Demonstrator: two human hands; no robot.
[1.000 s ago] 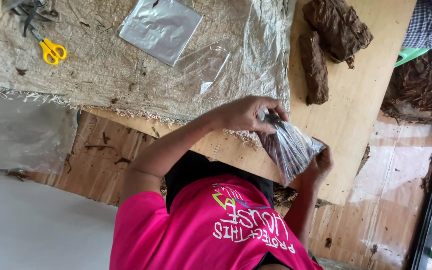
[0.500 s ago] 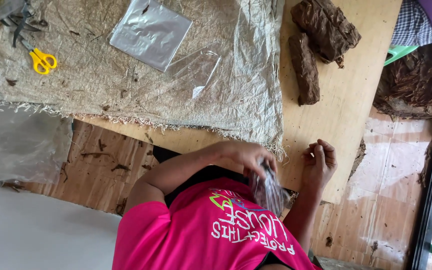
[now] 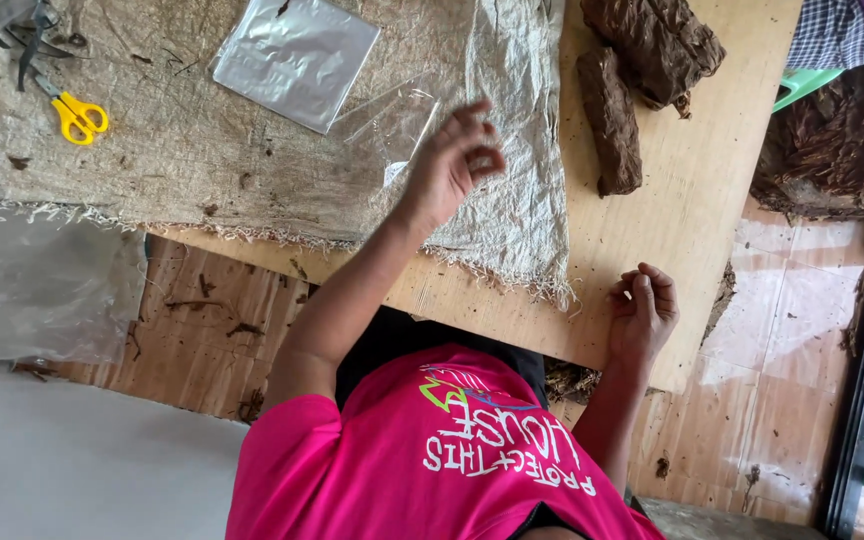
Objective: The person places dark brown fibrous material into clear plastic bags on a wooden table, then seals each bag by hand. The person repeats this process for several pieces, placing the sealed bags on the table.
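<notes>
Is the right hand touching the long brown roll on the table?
Apart. The head view shows the right hand curled at the near edge of the table, with bare wood between it and the roll farther up.
</notes>
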